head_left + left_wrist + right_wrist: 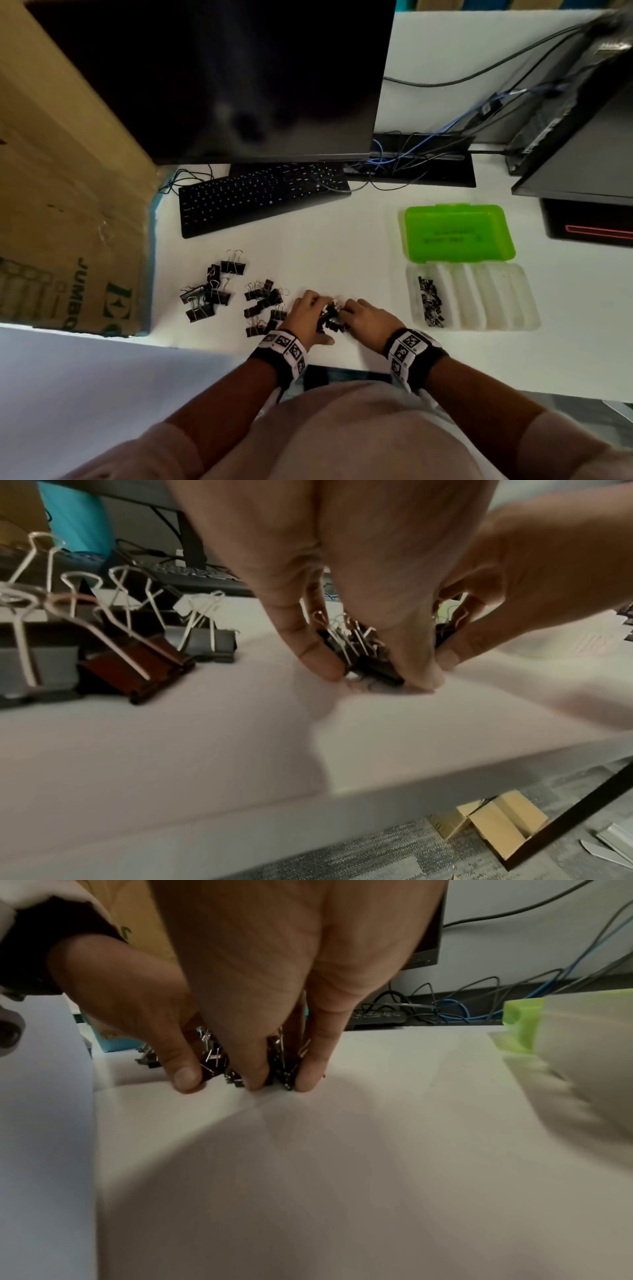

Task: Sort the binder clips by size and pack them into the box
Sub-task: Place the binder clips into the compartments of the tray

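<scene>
Fingers of left hand (306, 313) and right hand (364, 317) curl in from 2 sides, pinching a small-clip heap (329, 317) on the table (342, 250). Clear tray (493, 301) lies to the right, nearer the right hand; green lid (459, 231) beyond.

Binder clips (329, 317) are all black with shiny silver wire handles, sat on a plain white table (342, 246). The box (474, 297) is frosted clear with a lime green lid (459, 231) at its 12 o'clock. Wristbands (409, 353) are black-and-white square checker tags.
</scene>
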